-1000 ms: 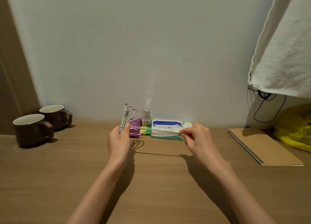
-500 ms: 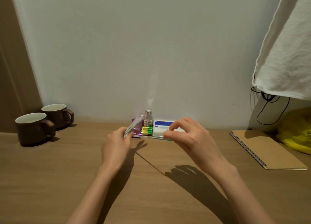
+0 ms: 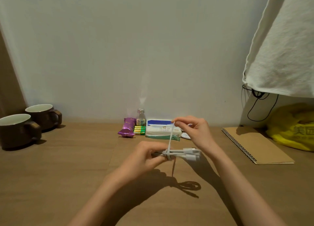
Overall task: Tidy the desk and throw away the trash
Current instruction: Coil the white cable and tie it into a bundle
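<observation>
A white charging cable is folded into a bundle, held level above the wooden desk. My left hand grips the bundle's left end. My right hand pinches the cable's loose strand, which runs up from a wrap around the bundle's middle. The white plugs stick out to the right. Behind the hands, by the wall, lie a purple snack wrapper, green batteries, a small glass bottle and a tissue pack.
Two brown mugs stand at the far left. A spiral notebook lies at the right, with a yellow plastic bag beyond it. White cloth hangs over the right corner, black cords below it.
The cable, held stretched between both hands near the wall, is now a folded bundle closer to me. My right hand has lifted the loose strand above it.
</observation>
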Demonstrator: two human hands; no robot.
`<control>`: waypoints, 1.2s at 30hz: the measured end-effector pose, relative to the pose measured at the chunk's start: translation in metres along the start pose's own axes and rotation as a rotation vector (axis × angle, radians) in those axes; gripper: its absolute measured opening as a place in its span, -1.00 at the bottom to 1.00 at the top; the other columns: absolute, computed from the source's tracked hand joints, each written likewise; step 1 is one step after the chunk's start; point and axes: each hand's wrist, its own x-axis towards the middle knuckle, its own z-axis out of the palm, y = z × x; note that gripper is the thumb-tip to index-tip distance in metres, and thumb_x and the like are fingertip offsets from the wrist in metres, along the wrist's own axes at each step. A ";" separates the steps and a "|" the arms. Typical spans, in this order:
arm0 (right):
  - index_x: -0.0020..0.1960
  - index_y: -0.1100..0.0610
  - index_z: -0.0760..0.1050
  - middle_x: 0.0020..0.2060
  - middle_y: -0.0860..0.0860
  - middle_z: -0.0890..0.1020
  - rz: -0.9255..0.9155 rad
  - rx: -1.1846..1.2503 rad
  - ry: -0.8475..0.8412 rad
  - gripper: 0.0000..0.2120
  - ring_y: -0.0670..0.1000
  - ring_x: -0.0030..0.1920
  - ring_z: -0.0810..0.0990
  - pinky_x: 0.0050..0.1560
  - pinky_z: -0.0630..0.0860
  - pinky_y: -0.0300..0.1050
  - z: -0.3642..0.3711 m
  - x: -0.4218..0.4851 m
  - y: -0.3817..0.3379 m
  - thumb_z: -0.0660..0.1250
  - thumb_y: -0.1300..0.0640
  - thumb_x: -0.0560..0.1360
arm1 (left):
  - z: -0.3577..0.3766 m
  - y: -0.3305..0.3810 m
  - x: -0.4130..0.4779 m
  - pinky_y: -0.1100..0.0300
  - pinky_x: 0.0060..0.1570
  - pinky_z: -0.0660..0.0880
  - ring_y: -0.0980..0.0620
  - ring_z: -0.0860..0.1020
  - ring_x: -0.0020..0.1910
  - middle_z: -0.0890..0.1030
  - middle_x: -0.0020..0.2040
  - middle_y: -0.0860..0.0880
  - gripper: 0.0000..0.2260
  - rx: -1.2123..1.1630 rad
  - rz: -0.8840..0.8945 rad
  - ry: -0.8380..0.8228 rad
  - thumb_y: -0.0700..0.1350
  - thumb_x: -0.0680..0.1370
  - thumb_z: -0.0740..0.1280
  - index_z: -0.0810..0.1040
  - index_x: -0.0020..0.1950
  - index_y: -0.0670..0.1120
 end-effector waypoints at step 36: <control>-0.04 0.11 0.69 -0.16 -0.04 0.70 -0.011 0.029 -0.232 -0.87 -0.01 -0.06 0.63 -0.14 0.60 -0.13 -0.003 -0.009 -0.010 0.44 0.18 0.42 | -0.013 -0.004 -0.004 0.17 -0.14 0.48 0.04 0.53 -0.12 0.61 -0.08 0.06 -0.84 -0.096 -0.111 -0.056 -0.10 0.51 0.35 0.61 0.03 0.13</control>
